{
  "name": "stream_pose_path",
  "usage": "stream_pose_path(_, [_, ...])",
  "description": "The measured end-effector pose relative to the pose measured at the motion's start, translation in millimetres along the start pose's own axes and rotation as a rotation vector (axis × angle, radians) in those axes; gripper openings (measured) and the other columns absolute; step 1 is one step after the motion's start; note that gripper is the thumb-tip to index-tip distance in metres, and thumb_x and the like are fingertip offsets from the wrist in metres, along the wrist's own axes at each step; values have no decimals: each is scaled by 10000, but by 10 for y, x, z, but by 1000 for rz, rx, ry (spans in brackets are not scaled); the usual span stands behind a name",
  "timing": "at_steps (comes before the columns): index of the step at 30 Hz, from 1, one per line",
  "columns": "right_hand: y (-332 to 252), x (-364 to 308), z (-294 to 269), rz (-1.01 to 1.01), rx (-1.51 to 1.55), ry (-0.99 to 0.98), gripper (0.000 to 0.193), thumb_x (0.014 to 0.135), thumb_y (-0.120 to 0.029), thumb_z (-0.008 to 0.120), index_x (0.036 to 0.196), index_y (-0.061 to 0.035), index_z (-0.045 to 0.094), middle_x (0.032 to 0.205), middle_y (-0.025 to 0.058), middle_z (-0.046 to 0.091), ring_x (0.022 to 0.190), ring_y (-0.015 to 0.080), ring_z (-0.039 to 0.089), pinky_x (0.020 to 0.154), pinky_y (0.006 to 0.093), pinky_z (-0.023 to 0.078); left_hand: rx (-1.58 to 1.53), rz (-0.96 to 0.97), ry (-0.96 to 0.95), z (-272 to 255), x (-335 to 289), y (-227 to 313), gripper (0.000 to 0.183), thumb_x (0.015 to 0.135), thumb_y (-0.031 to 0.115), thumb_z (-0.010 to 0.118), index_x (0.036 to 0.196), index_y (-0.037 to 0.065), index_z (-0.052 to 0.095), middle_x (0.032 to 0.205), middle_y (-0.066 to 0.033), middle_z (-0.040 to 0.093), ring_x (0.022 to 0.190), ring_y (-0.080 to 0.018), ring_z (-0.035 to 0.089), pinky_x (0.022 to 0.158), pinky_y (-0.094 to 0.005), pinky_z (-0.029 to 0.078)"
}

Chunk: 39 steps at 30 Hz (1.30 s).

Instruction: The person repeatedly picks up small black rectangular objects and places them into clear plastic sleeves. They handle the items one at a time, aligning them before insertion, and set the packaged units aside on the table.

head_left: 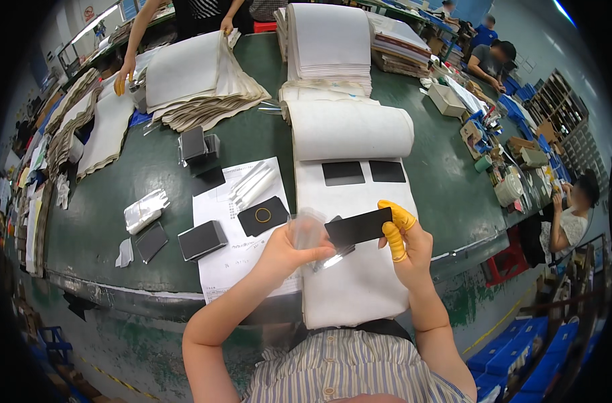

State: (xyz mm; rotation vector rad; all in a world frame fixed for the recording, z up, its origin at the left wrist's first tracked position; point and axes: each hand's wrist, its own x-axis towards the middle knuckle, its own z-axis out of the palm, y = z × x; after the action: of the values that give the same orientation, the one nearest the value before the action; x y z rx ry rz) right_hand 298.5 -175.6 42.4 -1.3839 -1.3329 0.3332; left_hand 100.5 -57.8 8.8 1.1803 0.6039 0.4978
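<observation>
My right hand [412, 252], with yellow finger cots on its thumb and forefinger, pinches the right end of a flat black rectangular panel [358, 228]. My left hand [279, 250] is closed on a clear plastic film [309, 227], beside the panel's left end; whether the two touch I cannot tell. Beneath both hands lies a stack of white paper sheets [353, 295]. Two black panels [343, 174] rest flat on it, below the rolled-back sheets [353, 131]. Left of my left hand, a black panel with a yellow rubber band [263, 215] lies on a printed sheet [215, 201].
Stacked black panels [202, 240] and another dark stack [197, 144] stand on the green table [252, 138]. Clear film strips [252, 186] and a plastic-wrapped bundle [146, 209] lie nearby. Paper piles [185, 74] stand farther back. A person works across the table; others sit right.
</observation>
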Motion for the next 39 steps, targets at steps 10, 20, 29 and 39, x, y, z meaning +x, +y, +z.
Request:
stream_pose_path(10, [-13,67,-84,-5,-247,-162,360,855,-24,664,1212,-33,622,773,121,638,633,191,606,612,288,485,32,-35,-12,-2,20,-102,376,721,121,836,1031,25,645,921,-29,675,826,-94,629,755,-244,496])
stream_pose_path(20, [41,84,-61,23,-276,-192,420,864,-106,678,1268,-45,583,761,159,628,634,288,599,619,358,494,-271,-1,20,-34,56,-59,322,732,113,829,984,47,640,931,-19,650,858,-103,623,771,-252,494])
stream_pose_path(29, [-49,98,71,249,-76,-497,395,908,-182,646,1263,-32,555,780,169,647,635,316,621,649,379,499,-207,172,70,-29,102,-123,199,829,76,732,971,41,598,922,-51,622,894,-158,602,840,-305,465])
stream_pose_path(39, [549,932,-14,21,-421,-499,349,889,-240,663,1181,-54,620,1161,108,652,1018,262,622,876,338,475,-365,268,244,-150,277,-154,264,938,207,620,1117,36,528,871,-71,618,811,-171,601,765,-315,489])
